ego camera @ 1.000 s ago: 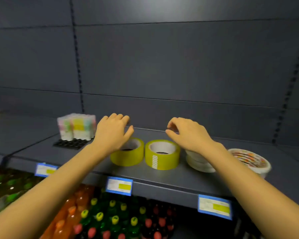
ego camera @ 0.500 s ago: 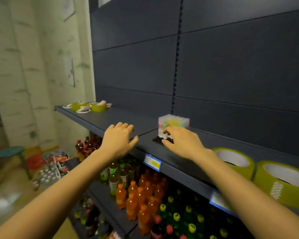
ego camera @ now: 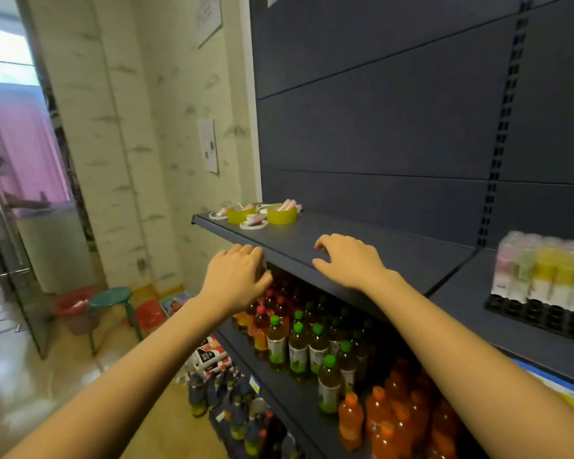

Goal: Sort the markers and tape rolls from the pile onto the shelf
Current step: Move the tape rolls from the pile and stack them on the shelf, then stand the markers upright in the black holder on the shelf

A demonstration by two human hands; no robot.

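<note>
Head view: the camera has swung left along the shelf (ego camera: 421, 260) in the last second, and the two yellow rolls the hands were hovering over have gone out of frame. At the lower left a green stool (ego camera: 110, 298) stands on the floor.

The left hand (ego camera: 236, 276) now hangs just in front of the shelf's front edge near the centre. Its fingers are loosely curled and hold nothing.

Above it, at the shelf's far end, the pile (ego camera: 262, 215) has come into sight. It has two yellow tape rolls (ego camera: 241, 214), some flat white rolls and pink markers (ego camera: 290, 204), all well apart from both hands.

The right hand (ego camera: 348, 261) is right of centre over the bare shelf, its fingers relaxed and empty.

At the right edge of the frame a pack of markers (ego camera: 544, 270) stands upright on the next shelf section. Bottles (ego camera: 299, 342) fill the rows below.

This looks like the end of one placement and the start of another trip. Both empty hands are heading back toward the pile, which still has rolls and markers to sort.
</note>
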